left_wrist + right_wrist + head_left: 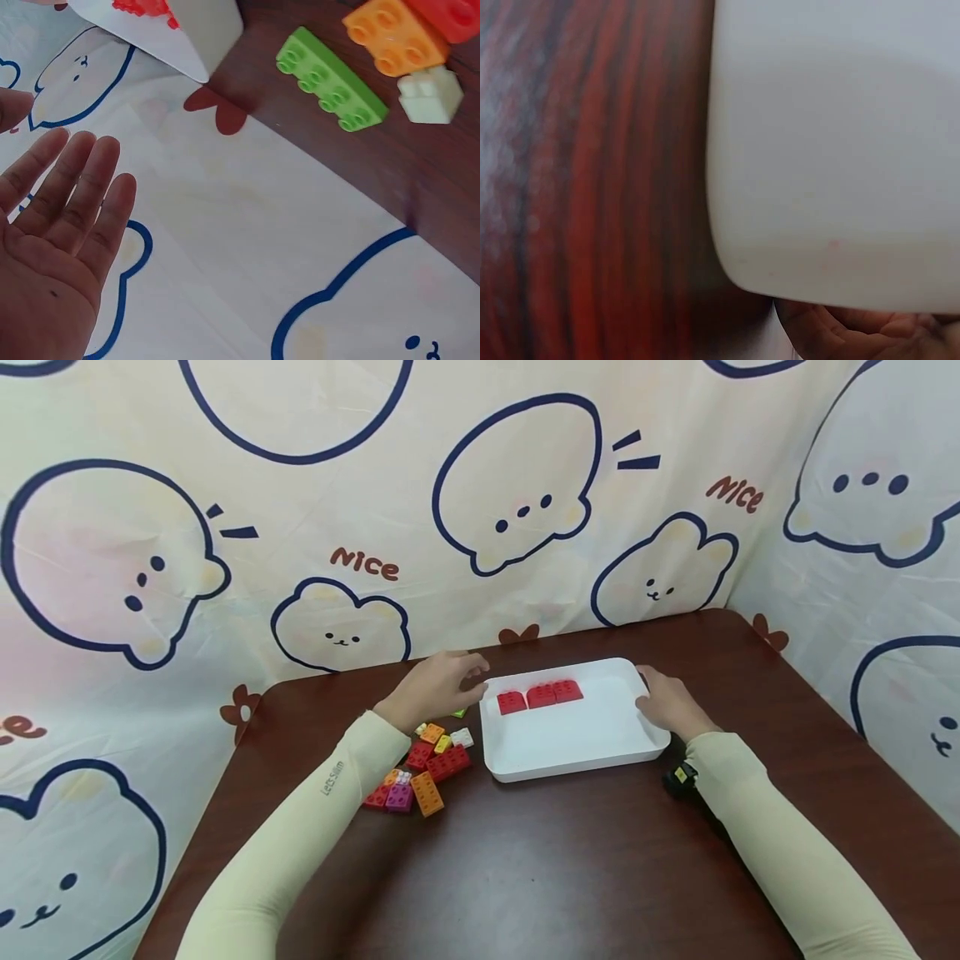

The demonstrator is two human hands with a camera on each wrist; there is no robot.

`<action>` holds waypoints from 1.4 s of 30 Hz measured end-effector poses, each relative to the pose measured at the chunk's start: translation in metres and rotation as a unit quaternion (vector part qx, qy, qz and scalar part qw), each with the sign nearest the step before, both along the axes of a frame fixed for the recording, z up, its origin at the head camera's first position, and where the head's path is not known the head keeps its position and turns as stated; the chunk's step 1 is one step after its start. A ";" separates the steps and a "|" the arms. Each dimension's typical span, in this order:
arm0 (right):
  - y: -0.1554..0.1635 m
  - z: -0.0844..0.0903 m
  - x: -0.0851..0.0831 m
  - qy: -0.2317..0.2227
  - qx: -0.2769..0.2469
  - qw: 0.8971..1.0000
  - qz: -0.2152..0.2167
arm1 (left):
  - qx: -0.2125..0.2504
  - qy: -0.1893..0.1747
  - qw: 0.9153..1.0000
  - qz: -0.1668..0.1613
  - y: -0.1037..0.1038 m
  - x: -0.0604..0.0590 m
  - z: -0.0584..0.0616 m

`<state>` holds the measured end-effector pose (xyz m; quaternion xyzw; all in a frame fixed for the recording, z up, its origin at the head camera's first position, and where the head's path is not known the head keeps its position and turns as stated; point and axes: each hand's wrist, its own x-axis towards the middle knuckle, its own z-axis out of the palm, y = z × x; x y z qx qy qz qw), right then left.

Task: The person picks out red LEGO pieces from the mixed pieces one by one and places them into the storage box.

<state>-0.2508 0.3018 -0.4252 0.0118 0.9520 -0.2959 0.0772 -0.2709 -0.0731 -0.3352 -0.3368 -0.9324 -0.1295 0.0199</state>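
A white tray point(570, 739) sits tilted a little on the table, with a row of red building bricks point(542, 696) along its far left side. My right hand point(672, 706) grips the tray's right end. In the right wrist view its curled fingers point(870, 334) show at the tray's edge, partly hidden by it. By the tray's far left corner is my left hand point(438, 689), holding nothing. Its fingers point(79, 187) are nearly straight in the left wrist view. A green brick point(330, 82) lies on the table near this hand.
Left of the tray lies a loose pile of bricks, including an orange brick point(427, 794), a purple brick point(400, 798) and a red brick point(450, 762). The dark wooden table point(517, 877) meets a printed cloth point(480, 610) at its far and side edges.
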 end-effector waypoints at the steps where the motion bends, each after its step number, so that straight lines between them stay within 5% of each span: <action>1: 0.000 0.000 0.000 0.000 0.001 1.000 0.000 | -0.001 0.001 1.000 0.003 -0.002 0.001 -0.001; 16: -0.001 0.002 0.000 0.003 0.003 1.000 0.003 | -0.001 0.000 0.997 0.076 -0.037 0.021 -0.010; 26: 0.000 0.003 0.000 0.001 0.002 1.000 0.003 | 0.033 -0.045 0.992 0.117 -0.048 0.031 -0.023; 35: -0.001 0.003 0.001 -0.003 0.002 1.000 -0.001 | 0.024 -0.111 0.980 0.164 -0.059 0.041 -0.032; 42: -0.001 0.002 0.001 -0.006 0.004 1.000 0.001 | -0.006 -0.135 0.976 0.169 -0.064 0.045 -0.040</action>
